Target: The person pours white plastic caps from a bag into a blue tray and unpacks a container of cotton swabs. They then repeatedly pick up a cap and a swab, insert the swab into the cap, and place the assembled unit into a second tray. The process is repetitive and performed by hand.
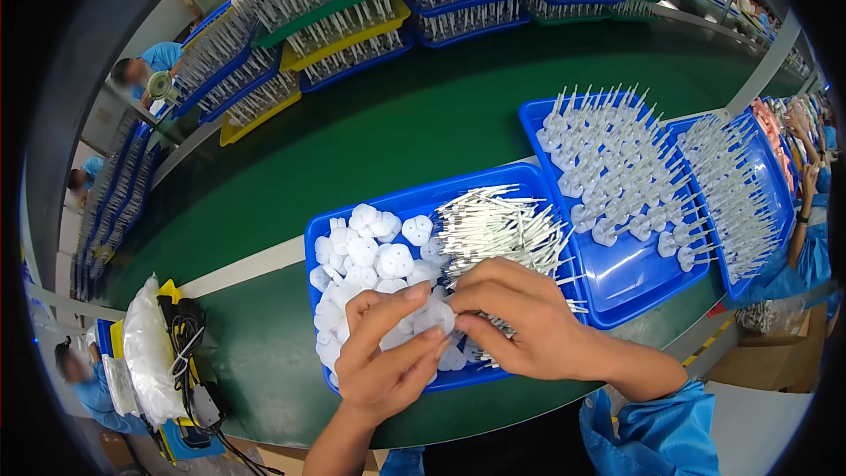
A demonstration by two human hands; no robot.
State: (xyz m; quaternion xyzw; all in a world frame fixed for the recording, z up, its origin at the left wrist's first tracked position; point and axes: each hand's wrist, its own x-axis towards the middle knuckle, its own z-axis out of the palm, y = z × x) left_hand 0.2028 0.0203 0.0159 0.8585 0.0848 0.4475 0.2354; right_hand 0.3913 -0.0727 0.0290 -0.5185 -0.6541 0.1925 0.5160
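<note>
My left hand (383, 370) holds a translucent white petal-shaped plastic piece (436, 317) between thumb and fingers. From the other side, my right hand (533, 322) pinches at the edge of that piece; whatever lies between its fingertips is hidden. Both hands are over the near part of a blue tray (401, 203). Its left half carries a heap of similar white plastic pieces (357, 251). Thin white sticks (502, 234) lie piled in its right half. Beside it, another blue tray (630, 286) has rows of white pieces with sticks standing up from them (617, 159).
A third blue tray (767, 172) of upright sticks stands farther right, near another person's arm (800, 229). Stacked blue, green and yellow trays (352, 35) line the green table's (423, 97) far side. At left are a clear plastic bag (150, 353) and black cables (187, 335).
</note>
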